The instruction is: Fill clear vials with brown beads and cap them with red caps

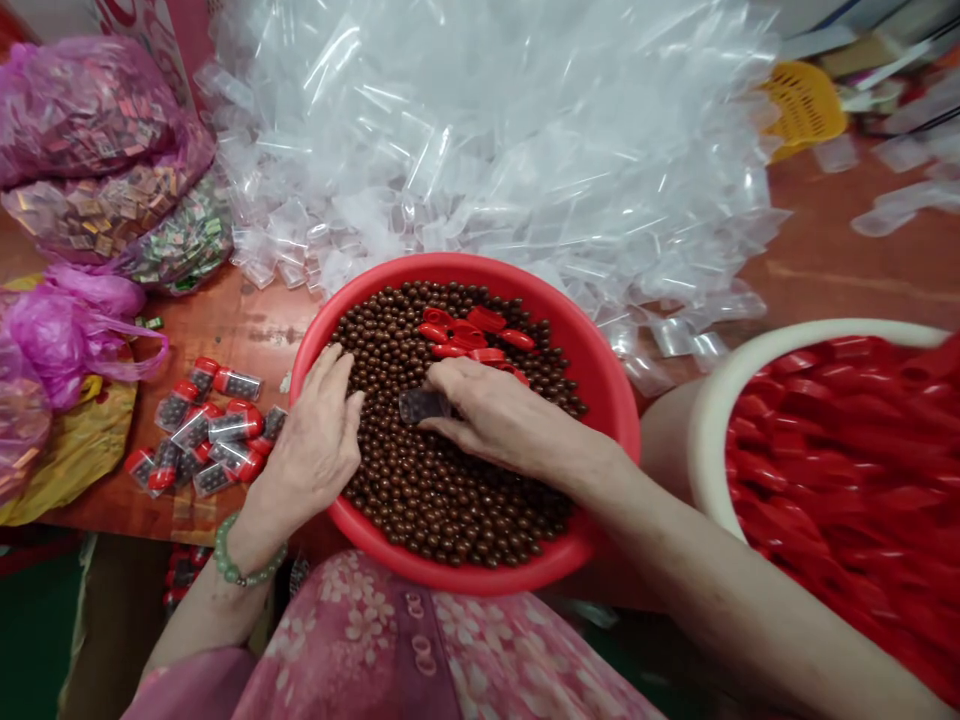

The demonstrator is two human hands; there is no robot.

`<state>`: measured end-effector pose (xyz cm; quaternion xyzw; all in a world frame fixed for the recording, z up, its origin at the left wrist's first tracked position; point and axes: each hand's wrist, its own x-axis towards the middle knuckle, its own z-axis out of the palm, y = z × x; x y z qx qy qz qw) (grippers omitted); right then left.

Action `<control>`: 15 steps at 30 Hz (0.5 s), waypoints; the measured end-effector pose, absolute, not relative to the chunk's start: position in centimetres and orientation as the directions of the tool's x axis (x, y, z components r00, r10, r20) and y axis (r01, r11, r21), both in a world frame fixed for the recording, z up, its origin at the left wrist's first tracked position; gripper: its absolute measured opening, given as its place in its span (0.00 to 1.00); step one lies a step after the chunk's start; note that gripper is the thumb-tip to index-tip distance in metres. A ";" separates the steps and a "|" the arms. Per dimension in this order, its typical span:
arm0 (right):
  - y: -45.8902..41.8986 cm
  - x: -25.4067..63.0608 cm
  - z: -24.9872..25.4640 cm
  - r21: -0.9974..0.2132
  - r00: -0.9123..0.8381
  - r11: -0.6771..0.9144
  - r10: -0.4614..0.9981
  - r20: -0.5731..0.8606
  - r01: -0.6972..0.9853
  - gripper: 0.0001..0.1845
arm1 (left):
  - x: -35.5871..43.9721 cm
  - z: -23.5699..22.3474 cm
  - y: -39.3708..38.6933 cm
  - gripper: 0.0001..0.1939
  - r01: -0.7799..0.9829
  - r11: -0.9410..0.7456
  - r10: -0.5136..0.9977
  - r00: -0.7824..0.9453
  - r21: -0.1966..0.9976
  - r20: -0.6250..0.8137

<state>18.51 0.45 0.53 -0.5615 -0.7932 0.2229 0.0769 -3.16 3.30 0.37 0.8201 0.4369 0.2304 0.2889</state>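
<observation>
A red basin (622, 400) full of small round brown balls (457, 510) stands in front of me. My right hand (487, 410) is closed around a small clear plastic container (421, 405), its end down among the balls. My left hand (319, 430) rests over the basin's left rim, fingers stretched out and holding nothing. Several red plastic caps (487, 320) lie on the balls just beyond my right hand. Left of the basin is a loose pile of filled clear containers with red caps (214, 430).
Behind the basin rises a large heap of empty clear containers (495, 130). A white tub of red caps (716, 450) stands at the right. Pink bags of small packets (90, 110) sit at the left, and a yellow basket (806, 105) lies at the back right.
</observation>
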 end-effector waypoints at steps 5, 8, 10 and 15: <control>0.9 16.7 0.9 -0.407 -0.301 0.162 0.904 -0.305 0.899 0.06 | -2.4 -0.5 2.7 0.25 0.619 -0.529 0.772 0.635 0.581 0.025; 1.6 15.7 0.4 -0.545 -0.208 -0.020 0.912 -0.354 0.839 0.11 | -1.6 -1.1 2.6 0.24 0.644 -0.500 0.761 0.646 0.579 -0.062; 1.7 15.4 -0.4 -0.619 -0.170 -0.095 0.919 -0.355 0.780 0.13 | -1.0 -1.2 2.7 0.22 0.652 -0.465 0.757 0.643 0.599 -0.112; 1.2 15.1 -2.5 -0.839 -0.166 -0.219 0.926 -0.340 0.498 0.10 | -0.7 -1.0 3.1 0.21 0.608 -0.309 0.810 0.572 0.732 -0.133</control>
